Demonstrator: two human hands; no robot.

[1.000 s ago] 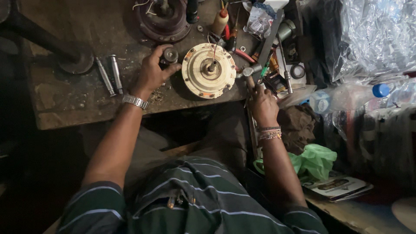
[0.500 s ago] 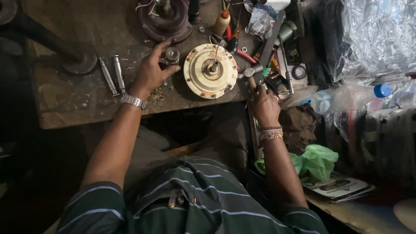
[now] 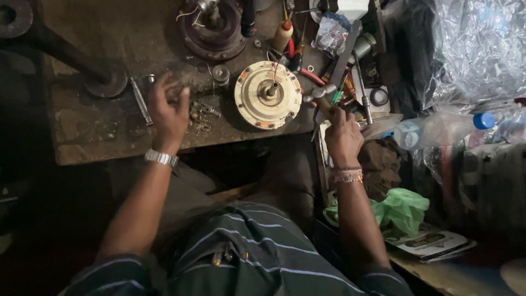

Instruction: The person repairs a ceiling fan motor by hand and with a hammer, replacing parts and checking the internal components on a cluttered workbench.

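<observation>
While right hand (image 3: 342, 134) grips hammer (image 3: 319, 94), left hand (image 3: 169, 109) hovers over bench (image 3: 93, 129)

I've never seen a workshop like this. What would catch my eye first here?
Probably the round cream-coloured motor housing in the middle of the worn wooden bench, with a shaft at its centre. The right hand grips a small hammer just beside it, while the left hand, blurred, hangs over small scattered metal parts. To the right lies a heap of crinkled clear plastic and a bright green bag.
</observation>
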